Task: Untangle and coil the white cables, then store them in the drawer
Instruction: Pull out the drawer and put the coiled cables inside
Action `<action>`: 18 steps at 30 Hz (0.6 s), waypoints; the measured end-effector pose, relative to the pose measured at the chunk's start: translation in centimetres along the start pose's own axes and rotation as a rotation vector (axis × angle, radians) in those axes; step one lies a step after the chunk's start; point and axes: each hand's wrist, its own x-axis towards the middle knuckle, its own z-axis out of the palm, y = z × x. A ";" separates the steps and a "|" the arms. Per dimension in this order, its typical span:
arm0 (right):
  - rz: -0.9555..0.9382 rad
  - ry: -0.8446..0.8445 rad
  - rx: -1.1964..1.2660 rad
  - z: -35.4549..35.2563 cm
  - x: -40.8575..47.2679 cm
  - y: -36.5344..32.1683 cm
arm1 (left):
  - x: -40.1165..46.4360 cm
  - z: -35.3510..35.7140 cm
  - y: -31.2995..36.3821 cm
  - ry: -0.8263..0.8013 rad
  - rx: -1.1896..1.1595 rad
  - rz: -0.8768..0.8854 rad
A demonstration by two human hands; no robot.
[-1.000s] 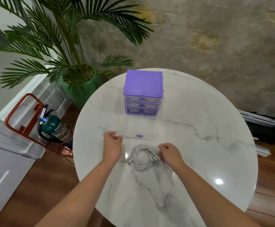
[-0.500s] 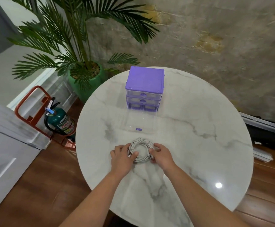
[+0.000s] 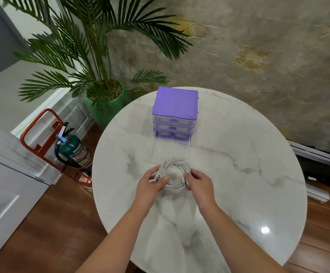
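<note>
Neatly coiled white cables [image 3: 175, 164], both hands gripping

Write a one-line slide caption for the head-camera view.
Both hands, left hand and right hand, hold coiled white cables before a clear pulled-out drawer.

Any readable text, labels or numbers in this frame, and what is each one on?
"FIRE" on the label of the green fire extinguisher; the letters after it and the smaller print are too blurred to read.
White tag on the extinguisher's handle: print too small to read.
Purple drawer unit: no text visible.
</note>
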 end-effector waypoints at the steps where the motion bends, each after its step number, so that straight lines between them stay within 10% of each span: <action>1: -0.024 0.011 -0.014 0.3 0.3 -0.5 | 0.5 0.2 0.5 0.021 -0.035 -0.009; 18: 0.022 0.132 -0.218 4.6 9.3 -6.2 | 11.4 -2.2 4.2 0.136 0.675 0.137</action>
